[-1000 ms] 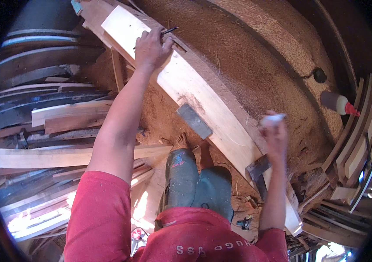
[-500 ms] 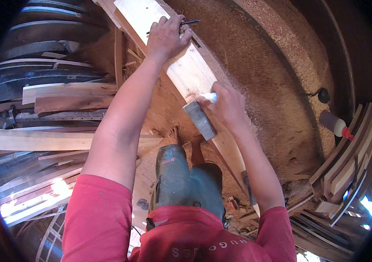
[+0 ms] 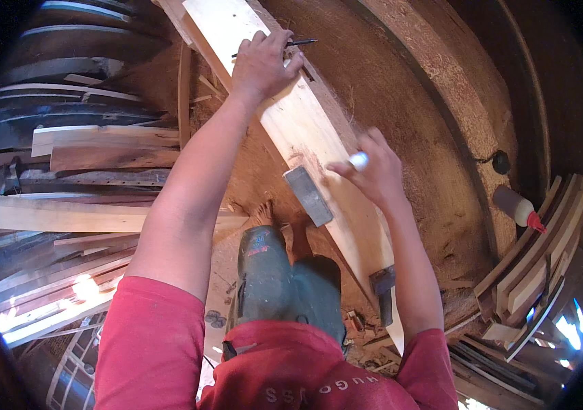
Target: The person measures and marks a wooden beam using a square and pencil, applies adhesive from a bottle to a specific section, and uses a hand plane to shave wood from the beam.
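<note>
My left hand (image 3: 264, 68) rests on a long pale wooden board (image 3: 298, 116). A thin dark pencil-like stick (image 3: 303, 42) runs through its curled fingers, poking out on both sides. My right hand (image 3: 379, 172) is over the board's right edge, thumb stretched to the left, fingers bent around a small white object (image 3: 358, 161) whose kind I cannot make out. Close by, a grey rectangular block (image 3: 307, 196) lies along the left edge of the board, apart from the hand. A darker block (image 3: 383, 280) sits at the board's near end, beside my right forearm.
Stacked planks and curved timbers (image 3: 114, 147) fill the left side. On the right lie curved wooden strips (image 3: 537, 253) and a bottle with a red cap (image 3: 520, 208). A curved beam (image 3: 455, 96) spans the far right. Sawdust and shavings cover the floor (image 3: 401, 130).
My right hand has moved right and slightly down, away from the grey block, with the white object still in it. My left hand stays on the board. The view has shifted slightly.
</note>
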Action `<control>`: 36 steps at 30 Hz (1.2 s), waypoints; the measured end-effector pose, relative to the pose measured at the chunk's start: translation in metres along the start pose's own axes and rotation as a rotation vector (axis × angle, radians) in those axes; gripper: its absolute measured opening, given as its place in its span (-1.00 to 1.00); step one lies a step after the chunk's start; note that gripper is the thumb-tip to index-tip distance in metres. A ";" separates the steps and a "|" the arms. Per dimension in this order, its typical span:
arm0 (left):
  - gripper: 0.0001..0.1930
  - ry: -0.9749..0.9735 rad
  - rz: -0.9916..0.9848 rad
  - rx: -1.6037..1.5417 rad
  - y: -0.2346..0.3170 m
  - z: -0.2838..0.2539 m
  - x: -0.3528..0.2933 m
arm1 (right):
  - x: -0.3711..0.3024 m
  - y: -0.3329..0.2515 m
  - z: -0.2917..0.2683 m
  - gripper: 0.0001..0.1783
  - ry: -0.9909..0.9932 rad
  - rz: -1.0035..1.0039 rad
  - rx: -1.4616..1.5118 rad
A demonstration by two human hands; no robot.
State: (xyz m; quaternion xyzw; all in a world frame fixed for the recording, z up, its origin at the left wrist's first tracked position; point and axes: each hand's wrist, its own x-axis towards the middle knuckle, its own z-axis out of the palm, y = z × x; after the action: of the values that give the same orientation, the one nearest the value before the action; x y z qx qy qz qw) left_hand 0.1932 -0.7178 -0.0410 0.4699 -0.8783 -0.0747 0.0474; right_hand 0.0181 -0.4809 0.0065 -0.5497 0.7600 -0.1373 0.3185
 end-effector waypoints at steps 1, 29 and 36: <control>-0.44 0.057 0.024 -0.003 0.000 0.004 0.000 | 0.019 -0.007 0.005 -0.44 0.012 -0.124 0.026; -0.39 0.171 0.086 -0.072 -0.012 0.017 -0.003 | 0.051 0.027 -0.044 -0.49 -0.300 -0.114 0.189; -0.39 0.069 0.035 -0.066 -0.008 0.012 -0.002 | 0.063 0.001 -0.026 -0.68 -0.638 -0.019 0.845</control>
State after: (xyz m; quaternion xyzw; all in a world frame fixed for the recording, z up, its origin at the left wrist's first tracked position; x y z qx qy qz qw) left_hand 0.1991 -0.7197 -0.0541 0.4551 -0.8812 -0.0867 0.0943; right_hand -0.0115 -0.5427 0.0052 -0.3947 0.4986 -0.2604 0.7265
